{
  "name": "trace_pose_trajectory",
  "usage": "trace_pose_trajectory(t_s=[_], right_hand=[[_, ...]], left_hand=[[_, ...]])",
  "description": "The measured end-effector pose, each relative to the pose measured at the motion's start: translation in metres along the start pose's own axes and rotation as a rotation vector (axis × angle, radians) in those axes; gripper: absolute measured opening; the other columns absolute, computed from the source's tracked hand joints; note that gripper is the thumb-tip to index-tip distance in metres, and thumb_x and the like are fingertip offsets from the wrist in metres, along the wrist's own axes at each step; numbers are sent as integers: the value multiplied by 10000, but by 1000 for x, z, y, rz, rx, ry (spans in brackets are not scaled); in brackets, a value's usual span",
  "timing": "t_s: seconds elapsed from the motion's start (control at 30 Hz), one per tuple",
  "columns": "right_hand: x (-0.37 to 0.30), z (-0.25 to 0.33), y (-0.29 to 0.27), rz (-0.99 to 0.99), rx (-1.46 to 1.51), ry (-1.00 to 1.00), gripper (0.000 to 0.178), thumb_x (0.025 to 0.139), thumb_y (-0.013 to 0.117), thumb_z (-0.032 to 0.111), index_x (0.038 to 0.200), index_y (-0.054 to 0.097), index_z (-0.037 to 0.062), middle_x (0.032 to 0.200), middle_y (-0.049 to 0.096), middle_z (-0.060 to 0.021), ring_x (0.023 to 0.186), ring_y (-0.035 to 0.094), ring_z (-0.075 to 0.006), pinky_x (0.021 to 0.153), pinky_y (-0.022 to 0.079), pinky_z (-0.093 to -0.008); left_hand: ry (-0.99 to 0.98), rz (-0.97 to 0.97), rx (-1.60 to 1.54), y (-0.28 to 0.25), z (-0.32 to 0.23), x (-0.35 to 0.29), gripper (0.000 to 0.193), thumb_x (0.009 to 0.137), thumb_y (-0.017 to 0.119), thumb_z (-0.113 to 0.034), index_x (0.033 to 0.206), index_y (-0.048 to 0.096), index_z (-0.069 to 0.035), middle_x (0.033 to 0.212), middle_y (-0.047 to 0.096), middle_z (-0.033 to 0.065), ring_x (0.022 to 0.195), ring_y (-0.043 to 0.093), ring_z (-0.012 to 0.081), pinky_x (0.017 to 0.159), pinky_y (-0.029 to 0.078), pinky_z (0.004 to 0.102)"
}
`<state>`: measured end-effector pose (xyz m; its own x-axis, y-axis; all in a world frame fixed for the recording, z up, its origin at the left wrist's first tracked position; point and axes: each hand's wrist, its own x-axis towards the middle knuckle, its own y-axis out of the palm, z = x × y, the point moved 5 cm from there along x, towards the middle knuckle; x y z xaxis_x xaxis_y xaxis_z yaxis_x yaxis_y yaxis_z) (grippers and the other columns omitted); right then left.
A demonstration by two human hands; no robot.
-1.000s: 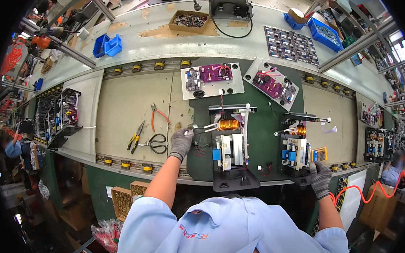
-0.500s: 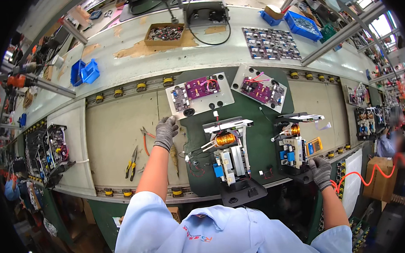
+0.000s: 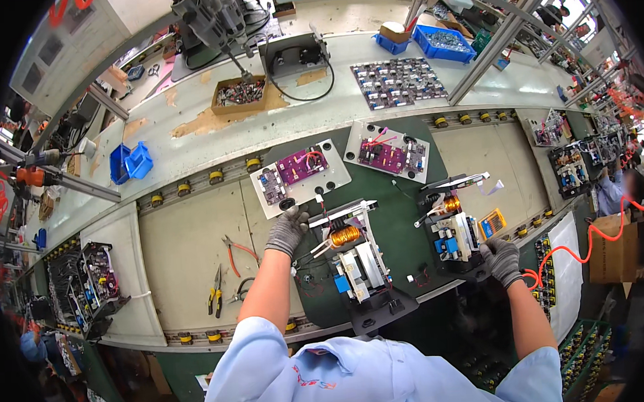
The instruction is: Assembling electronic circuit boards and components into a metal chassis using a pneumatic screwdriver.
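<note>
Left hand at the near edge of the left circuit-board plate; right hand at the base of the right coil assembly.
Compared with half a second earlier, the left hand has shifted from the plate's near-left corner to just below its black round foot, while the right hand remains beside the assembly; the view has swung, bringing more of the drill press into the top. The plate lies partly on the green mat. Both hands are half-curled; whether either grips anything cannot be told, the fingertips being indistinct. The left forearm partly covers the scissors; the outer surroundings blur into the dark rim.
</note>
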<state>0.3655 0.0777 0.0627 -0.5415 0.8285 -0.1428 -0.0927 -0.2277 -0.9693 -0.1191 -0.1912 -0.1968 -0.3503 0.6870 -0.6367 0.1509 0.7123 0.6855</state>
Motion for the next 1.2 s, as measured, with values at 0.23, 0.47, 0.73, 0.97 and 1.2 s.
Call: trace_pose_trajectory(t_s=[0.23, 0.47, 0.73, 0.97, 1.2], right_hand=[[3, -12, 4, 66, -23, 61, 265, 886, 666, 335, 955, 731, 88, 844, 713, -147, 812, 691, -323, 762, 530, -427], [4, -13, -1, 63, -37, 81, 259, 882, 670, 338, 945, 730, 94, 838, 714, -138, 805, 690, -318, 756, 529, -426], [3, -9, 4, 48, -95, 38, 255, 877, 670, 346, 915, 725, 100, 818, 715, -130, 779, 688, -322, 733, 529, -435], [-7, -18, 4, -21, -16, 41, 268, 876, 640, 363, 901, 729, 111, 839, 722, -126, 823, 693, -323, 766, 530, -436], [3, -5, -15, -48, 53, -64, 255, 878, 632, 316, 957, 718, 89, 870, 729, -129, 836, 698, -317, 768, 538, -419]], left_hand=[[204, -112, -123, 3, -34, 14, 136, 930, 669, -264, 1019, 665, -161, 994, 720, 25, 886, 676, 227, 633, 548, 355], [120, -310, 280, 32, -38, 41, 221, 891, 710, -325, 1015, 647, -153, 881, 663, 28, 746, 625, 206, 597, 511, 359], [272, -202, -80, 31, -79, 48, 151, 882, 739, -243, 893, 619, -152, 780, 572, -27, 655, 538, 130, 473, 391, 262], [628, -7, 59, 50, -104, -89, 215, 889, 701, -166, 1087, 637, -114, 966, 641, 20, 878, 618, 168, 700, 529, 350], [623, -120, 215, 30, -91, -294, 463, 824, 737, -267, 1204, 619, -29, 1235, 655, 96, 1125, 638, 242, 1001, 514, 437]])
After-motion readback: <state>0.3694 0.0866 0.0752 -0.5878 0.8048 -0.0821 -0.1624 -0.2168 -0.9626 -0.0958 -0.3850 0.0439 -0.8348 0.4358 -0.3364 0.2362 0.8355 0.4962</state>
